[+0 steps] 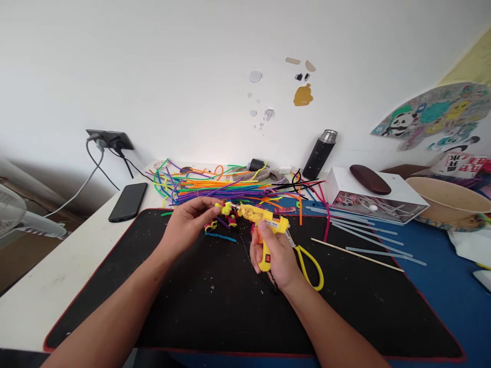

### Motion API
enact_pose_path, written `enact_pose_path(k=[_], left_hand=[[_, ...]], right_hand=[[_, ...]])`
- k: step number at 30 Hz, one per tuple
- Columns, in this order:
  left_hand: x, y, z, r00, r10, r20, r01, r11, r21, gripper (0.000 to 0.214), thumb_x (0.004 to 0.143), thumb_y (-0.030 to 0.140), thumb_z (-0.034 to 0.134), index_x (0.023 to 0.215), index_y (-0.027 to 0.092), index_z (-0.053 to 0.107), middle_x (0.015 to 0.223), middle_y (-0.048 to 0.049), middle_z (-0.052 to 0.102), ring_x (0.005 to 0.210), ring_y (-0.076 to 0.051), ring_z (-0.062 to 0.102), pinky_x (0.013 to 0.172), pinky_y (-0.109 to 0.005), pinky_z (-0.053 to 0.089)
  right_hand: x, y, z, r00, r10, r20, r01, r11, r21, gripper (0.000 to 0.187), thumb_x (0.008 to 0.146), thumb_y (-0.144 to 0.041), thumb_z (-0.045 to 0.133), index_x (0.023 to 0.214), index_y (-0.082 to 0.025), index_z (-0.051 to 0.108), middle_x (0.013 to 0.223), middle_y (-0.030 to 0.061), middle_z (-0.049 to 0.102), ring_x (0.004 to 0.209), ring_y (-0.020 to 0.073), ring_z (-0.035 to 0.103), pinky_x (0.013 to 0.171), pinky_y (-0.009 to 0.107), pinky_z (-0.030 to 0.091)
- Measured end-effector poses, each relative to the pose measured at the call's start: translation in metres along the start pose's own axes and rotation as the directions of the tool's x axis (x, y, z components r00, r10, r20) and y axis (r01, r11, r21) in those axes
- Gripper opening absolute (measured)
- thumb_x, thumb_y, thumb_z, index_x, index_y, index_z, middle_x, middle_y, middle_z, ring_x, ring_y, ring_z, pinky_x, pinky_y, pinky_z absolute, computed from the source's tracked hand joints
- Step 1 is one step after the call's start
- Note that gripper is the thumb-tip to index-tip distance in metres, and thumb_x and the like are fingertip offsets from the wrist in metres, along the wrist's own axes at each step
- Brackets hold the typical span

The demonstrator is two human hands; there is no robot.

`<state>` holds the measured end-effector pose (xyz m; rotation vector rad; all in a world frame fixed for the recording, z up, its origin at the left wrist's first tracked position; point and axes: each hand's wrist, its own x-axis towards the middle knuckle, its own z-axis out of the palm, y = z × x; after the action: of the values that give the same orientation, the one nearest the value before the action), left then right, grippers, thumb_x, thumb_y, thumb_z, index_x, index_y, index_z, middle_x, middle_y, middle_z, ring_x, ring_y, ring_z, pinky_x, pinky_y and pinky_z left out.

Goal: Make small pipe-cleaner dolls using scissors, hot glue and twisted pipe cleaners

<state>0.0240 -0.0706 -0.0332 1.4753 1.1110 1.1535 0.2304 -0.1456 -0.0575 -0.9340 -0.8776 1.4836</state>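
Observation:
My left hand (190,222) pinches a small fuzzy yellow pipe-cleaner piece (223,207) between thumb and fingertips. Wrapped round the handle of a yellow hot glue gun (258,217) is my right hand (278,255). The gun's metal nozzle points left and reaches the yellow piece; whether it touches cannot be told. Just behind and below lie small pink, green and yellow pipe-cleaner figures (231,220), partly hidden. A short blue pipe cleaner (220,237) rests on the black mat (215,312). Yellow-handled scissors (320,273) lie beside my right hand, partly covered.
Many coloured pipe cleaners (222,194) are heaped along the wall. Clear glue sticks (372,236) and a wooden stick (356,254) lie to the right. A black phone (128,202) sits left; a black thermos (320,155) and white box (378,197) stand at the back right.

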Motion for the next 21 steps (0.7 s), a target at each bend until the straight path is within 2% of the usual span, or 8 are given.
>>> enact_pose_path(k=[14, 21], left_hand=[[0.0001, -0.004, -0.0014, 1.0, 0.016, 0.0, -0.016, 1.0, 0.021, 0.04, 0.077, 0.056, 0.087, 0.095, 0.021, 0.081, 0.093, -0.0077, 0.08, 0.083, -0.024, 0.07, 0.071, -0.032, 0.055], [-0.0006, -0.0001, -0.0014, 1.0, 0.014, -0.026, -0.013, 1.0, 0.012, 0.043, 0.073, 0.058, 0.089, 0.093, 0.021, 0.081, 0.093, -0.008, 0.08, 0.084, -0.025, 0.072, 0.076, -0.034, 0.057]], right_hand=[[0.0009, 0.0025, -0.0004, 1.0, -0.002, 0.003, 0.002, 1.0, 0.016, 0.061, 0.087, -0.074, 0.07, 0.064, -0.019, 0.058, 0.038, -0.0052, 0.046, 0.03, 0.0108, 0.048, 0.035, 0.021, 0.032], [0.0018, 0.0041, -0.0021, 1.0, 0.005, 0.004, -0.005, 1.0, 0.001, 0.062, 0.086, -0.076, 0.069, 0.066, -0.019, 0.057, 0.039, -0.0048, 0.048, 0.03, 0.0111, 0.048, 0.034, 0.021, 0.033]])
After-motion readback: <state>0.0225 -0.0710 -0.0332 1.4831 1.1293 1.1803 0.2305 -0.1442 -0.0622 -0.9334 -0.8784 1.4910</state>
